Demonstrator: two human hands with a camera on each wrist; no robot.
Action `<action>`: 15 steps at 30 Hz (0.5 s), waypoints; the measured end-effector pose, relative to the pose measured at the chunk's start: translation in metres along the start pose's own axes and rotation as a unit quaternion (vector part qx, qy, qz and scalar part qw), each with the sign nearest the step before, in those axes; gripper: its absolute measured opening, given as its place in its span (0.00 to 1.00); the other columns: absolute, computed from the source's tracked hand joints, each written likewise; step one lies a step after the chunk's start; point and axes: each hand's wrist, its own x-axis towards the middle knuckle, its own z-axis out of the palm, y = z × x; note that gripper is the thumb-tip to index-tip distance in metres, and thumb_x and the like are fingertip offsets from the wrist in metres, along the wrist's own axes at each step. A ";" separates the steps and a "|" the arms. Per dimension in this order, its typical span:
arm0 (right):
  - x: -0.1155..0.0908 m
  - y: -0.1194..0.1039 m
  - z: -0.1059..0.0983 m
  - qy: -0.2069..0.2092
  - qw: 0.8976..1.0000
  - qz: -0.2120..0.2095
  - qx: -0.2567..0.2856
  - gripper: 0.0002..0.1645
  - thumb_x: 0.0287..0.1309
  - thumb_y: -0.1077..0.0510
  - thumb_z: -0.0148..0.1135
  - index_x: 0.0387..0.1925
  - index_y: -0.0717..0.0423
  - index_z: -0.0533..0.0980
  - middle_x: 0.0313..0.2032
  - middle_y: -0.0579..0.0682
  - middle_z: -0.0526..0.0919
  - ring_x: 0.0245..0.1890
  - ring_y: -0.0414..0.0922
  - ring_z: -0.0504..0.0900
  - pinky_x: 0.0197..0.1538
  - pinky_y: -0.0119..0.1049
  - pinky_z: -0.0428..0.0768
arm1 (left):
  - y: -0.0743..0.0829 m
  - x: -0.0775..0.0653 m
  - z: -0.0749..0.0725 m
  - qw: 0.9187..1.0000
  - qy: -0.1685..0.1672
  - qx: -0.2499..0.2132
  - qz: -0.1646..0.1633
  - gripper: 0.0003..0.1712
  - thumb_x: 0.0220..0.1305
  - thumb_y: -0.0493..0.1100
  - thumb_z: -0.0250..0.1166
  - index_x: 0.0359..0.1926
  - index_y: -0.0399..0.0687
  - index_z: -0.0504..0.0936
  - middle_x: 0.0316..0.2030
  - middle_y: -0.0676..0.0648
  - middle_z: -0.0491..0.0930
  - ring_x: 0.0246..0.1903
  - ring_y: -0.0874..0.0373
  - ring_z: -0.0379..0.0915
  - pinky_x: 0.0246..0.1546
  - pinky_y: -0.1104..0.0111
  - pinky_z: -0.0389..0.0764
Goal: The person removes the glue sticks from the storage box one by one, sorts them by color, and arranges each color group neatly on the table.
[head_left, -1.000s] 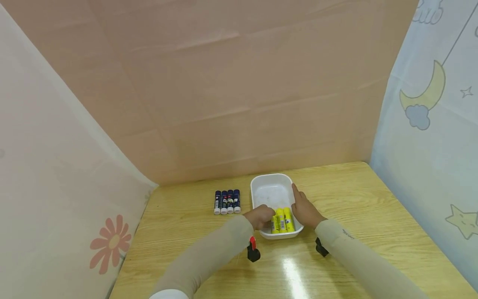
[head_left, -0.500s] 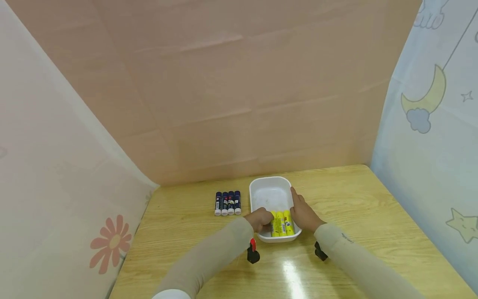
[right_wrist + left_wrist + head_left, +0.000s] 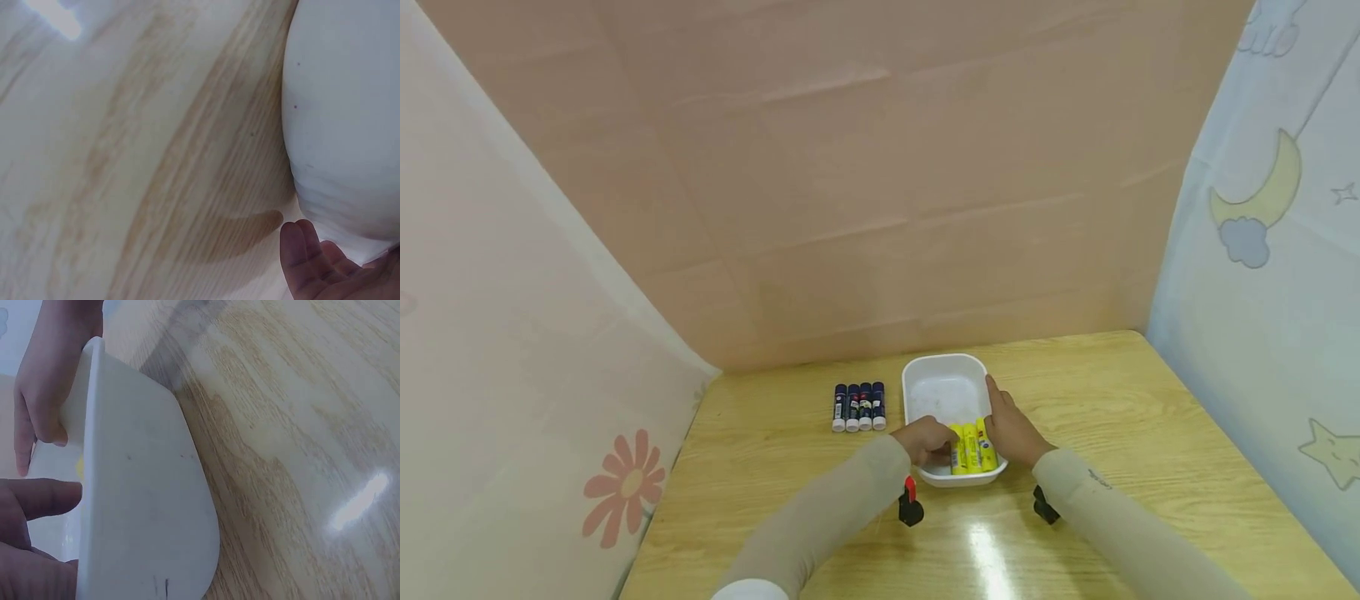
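A smooth, round-cornered white tray [image 3: 947, 396] stands on the grained desk [image 3: 1078, 383]. Yellow cylinders [image 3: 973, 452] lie inside its near end, floor open beyond. The right hand [image 3: 1013, 429] grips its right side; the left hand [image 3: 925, 438] is at the cylinders, but from here I cannot tell its grip.

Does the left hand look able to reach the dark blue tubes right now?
Probably yes: inside the white tray, the left hand has only the tray's rim and tabletop between it and the dark blue tubes.
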 end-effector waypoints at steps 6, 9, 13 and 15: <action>0.000 0.002 -0.002 0.008 1.000 -0.010 0.000 0.40 0.69 0.64 0.41 0.74 0.66 0.36 0.62 0.74 0.60 0.52 0.60 0.75 0.57 0.56 0.74 | 0.004 -0.001 0.008 0.994 0.024 0.103 0.012 0.07 0.65 0.38 0.63 0.38 0.35 0.80 0.31 0.43 0.81 0.30 0.56 0.75 0.35 0.70 0.78; 0.001 0.003 -0.002 0.004 1.000 -0.011 0.001 0.41 0.68 0.64 0.41 0.74 0.66 0.35 0.62 0.74 0.60 0.52 0.59 0.75 0.57 0.56 0.75 | 0.004 -0.001 0.012 0.990 0.043 0.131 0.008 0.07 0.66 0.38 0.63 0.36 0.36 0.80 0.29 0.44 0.81 0.27 0.57 0.74 0.31 0.71 0.75; 0.001 0.003 -0.001 0.003 1.000 -0.010 -0.002 0.41 0.69 0.65 0.41 0.75 0.65 0.35 0.62 0.74 0.60 0.51 0.59 0.75 0.57 0.56 0.75 | 0.003 -0.001 0.012 0.989 0.051 0.140 0.005 0.08 0.65 0.39 0.64 0.35 0.37 0.80 0.28 0.45 0.80 0.27 0.57 0.74 0.31 0.70 0.75; 0.001 0.002 0.000 0.005 1.000 -0.009 -0.002 0.41 0.69 0.65 0.41 0.75 0.65 0.35 0.62 0.74 0.60 0.52 0.59 0.75 0.57 0.56 0.75 | 0.003 -0.002 0.012 0.990 0.050 0.135 0.006 0.07 0.65 0.39 0.64 0.35 0.37 0.80 0.29 0.45 0.80 0.29 0.57 0.74 0.32 0.70 0.76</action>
